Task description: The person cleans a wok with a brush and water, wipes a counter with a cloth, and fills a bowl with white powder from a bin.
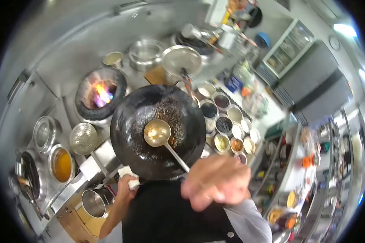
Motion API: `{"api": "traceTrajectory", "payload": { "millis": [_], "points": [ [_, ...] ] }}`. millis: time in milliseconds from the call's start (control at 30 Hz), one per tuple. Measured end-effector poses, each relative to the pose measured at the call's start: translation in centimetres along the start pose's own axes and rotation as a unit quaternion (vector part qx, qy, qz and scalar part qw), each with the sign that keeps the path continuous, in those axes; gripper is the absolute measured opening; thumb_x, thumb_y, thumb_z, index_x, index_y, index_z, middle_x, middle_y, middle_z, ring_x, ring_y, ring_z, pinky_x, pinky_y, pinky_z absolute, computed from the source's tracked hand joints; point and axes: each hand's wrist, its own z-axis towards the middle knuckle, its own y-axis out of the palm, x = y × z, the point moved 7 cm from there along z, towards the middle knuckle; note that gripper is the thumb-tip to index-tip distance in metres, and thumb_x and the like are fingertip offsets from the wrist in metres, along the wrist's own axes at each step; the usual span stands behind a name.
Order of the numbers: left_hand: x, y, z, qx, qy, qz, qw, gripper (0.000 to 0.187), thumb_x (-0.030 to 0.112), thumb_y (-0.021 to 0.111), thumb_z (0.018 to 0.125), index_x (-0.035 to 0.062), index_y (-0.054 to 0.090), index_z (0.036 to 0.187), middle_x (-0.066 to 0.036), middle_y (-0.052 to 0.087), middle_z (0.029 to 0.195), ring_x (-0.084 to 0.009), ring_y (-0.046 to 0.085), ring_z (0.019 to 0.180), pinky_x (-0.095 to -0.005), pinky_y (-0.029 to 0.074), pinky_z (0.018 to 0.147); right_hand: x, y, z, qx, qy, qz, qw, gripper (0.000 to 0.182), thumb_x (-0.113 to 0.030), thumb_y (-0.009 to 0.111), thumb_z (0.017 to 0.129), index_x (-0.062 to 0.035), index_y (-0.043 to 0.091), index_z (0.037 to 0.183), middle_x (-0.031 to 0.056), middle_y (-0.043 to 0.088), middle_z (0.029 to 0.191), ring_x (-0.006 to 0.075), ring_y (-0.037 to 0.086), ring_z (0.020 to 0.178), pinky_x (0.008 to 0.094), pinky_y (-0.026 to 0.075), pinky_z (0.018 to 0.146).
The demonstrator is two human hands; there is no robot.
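Note:
A large black wok (127,121) is in front of me, tilted so that its inside shows, with dark, oily residue on its surface. My left hand (126,189) grips a folded white cloth (125,171) at the wok's near left rim; whether it also has hold of a handle under the cloth is hidden. My right hand (217,182) is closed round the handle of a metal ladle (158,137). The ladle's bowl is inside the wok, with a little oily, brownish liquid in it. The end of its handle disappears behind my fingers.
Flames rise from a burner (102,94) left of the wok. A perforated strainer (83,138) and a pot of orange-brown liquid (62,164) are at the left. Several seasoning containers (223,124) crowd the right side. Behind the wok rests a round mesh strainer (181,60).

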Motion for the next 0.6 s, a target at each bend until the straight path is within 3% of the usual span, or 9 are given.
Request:
{"api": "traceTrajectory", "payload": {
  "millis": [100, 167, 233, 267, 300, 333, 367, 400, 600],
  "points": [
    [4.0, 0.8, 0.5, 0.075, 0.038, -0.029, 0.996, 0.018, 0.014, 0.062, 0.075, 0.0099, 0.057, 0.092, -0.007, 0.059, 0.077, -0.0177, 0.060, 0.061, -0.0293, 0.045, 0.042, 9.1, -7.8, -5.3, -0.049, 0.288, -0.454, 0.842, 0.043, -0.033, 0.069, 0.093, -0.0005, 0.068, 0.121, 0.0165, 0.073, 0.111, 0.0350, 0.071, 0.098, 0.0425, 0.055, 0.085],
    [6.3, 0.0, 1.4, 0.121, 0.052, -0.108, 0.985, 0.018, 0.011, 0.065, 0.077, 0.0042, 0.059, 0.093, -0.008, 0.060, 0.073, -0.0189, 0.058, 0.053, -0.0303, 0.040, 0.038, 15.7, -10.4, -13.0, -0.211, 0.599, -0.395, 0.664, 0.068, -0.045, 0.077, 0.086, -0.0004, 0.059, 0.134, 0.0175, 0.072, 0.109, 0.0365, 0.069, 0.095, 0.0413, 0.055, 0.082],
    [9.4, -0.3, 3.7, 0.125, 0.082, -0.114, 0.982, 0.014, 0.013, 0.065, 0.078, 0.0060, 0.059, 0.089, -0.007, 0.059, 0.071, -0.0183, 0.056, 0.053, -0.0299, 0.039, 0.039, 22.4, -10.5, -19.1, -0.204, 0.565, -0.311, 0.736, 0.060, -0.037, 0.075, 0.091, -0.0002, 0.057, 0.135, 0.0117, 0.071, 0.092, 0.0283, 0.069, 0.081, 0.0402, 0.055, 0.075],
    [10.6, -0.9, 4.9, 0.167, 0.080, -0.129, 0.974, 0.012, 0.013, 0.065, 0.079, 0.0075, 0.058, 0.087, -0.006, 0.058, 0.070, -0.0181, 0.056, 0.053, -0.0295, 0.039, 0.040, 24.8, -9.1, -20.0, -0.052, 0.650, -0.063, 0.756, 0.055, -0.030, 0.073, 0.092, 0.0002, 0.057, 0.135, 0.0083, 0.068, 0.086, 0.0229, 0.066, 0.074, 0.0378, 0.054, 0.069],
    [11.2, -1.8, 6.0, 0.210, 0.074, -0.142, 0.964, 0.010, 0.013, 0.065, 0.079, 0.0090, 0.058, 0.084, -0.005, 0.057, 0.070, -0.0178, 0.056, 0.053, -0.0291, 0.038, 0.041, 27.0, -7.2, -19.9, 0.107, 0.678, 0.193, 0.701, 0.050, -0.023, 0.072, 0.094, 0.0007, 0.056, 0.135, 0.0048, 0.065, 0.080, 0.0175, 0.064, 0.066, 0.0354, 0.052, 0.062],
    [12.2, -5.1, 9.4, 0.186, 0.232, 0.090, 0.950, 0.009, 0.014, 0.065, 0.080, 0.0119, 0.056, 0.082, -0.003, 0.056, 0.068, -0.0172, 0.056, 0.054, -0.0283, 0.038, 0.042, 29.1, -6.2, -18.7, 0.101, 0.680, 0.194, 0.700, 0.050, -0.023, 0.072, 0.094, 0.0007, 0.056, 0.135, 0.0048, 0.065, 0.080, 0.0175, 0.064, 0.066, 0.0354, 0.052, 0.062],
    [13.5, -4.5, 10.0, 0.166, 0.084, -0.139, 0.973, 0.009, 0.015, 0.065, 0.081, 0.0134, 0.057, 0.082, -0.001, 0.055, 0.067, -0.0163, 0.055, 0.053, -0.0283, 0.037, 0.041, 31.4, -6.3, -16.7, 0.055, 0.672, 0.082, 0.734, 0.047, -0.017, 0.070, 0.094, 0.0007, 0.055, 0.135, 0.0031, 0.060, 0.077, 0.0137, 0.059, 0.063, 0.0313, 0.049, 0.058],
    [15.8, -4.5, 10.7, 0.175, 0.089, -0.148, 0.969, 0.009, 0.015, 0.065, 0.081, 0.0138, 0.056, 0.082, -0.001, 0.055, 0.066, -0.0164, 0.054, 0.052, -0.0284, 0.036, 0.040, 33.3, -6.9, -14.6, 0.008, 0.652, -0.030, 0.758, 0.044, -0.012, 0.068, 0.095, 0.0008, 0.054, 0.135, 0.0014, 0.056, 0.075, 0.0099, 0.055, 0.059, 0.0272, 0.045, 0.054],
    [21.7, -7.7, 16.3, 0.199, 0.089, -0.159, 0.963, 0.011, 0.016, 0.063, 0.084, 0.0141, 0.053, 0.081, -0.003, 0.056, 0.064, -0.0172, 0.049, 0.043, -0.0298, 0.033, 0.037, 41.7, -12.8, -3.2, 0.139, 0.563, -0.083, 0.810, 0.027, -0.014, 0.065, 0.099, -0.0069, 0.055, 0.123, -0.0010, 0.055, 0.072, 0.0090, 0.050, 0.052, 0.0265, 0.041, 0.046]
  ]
}}
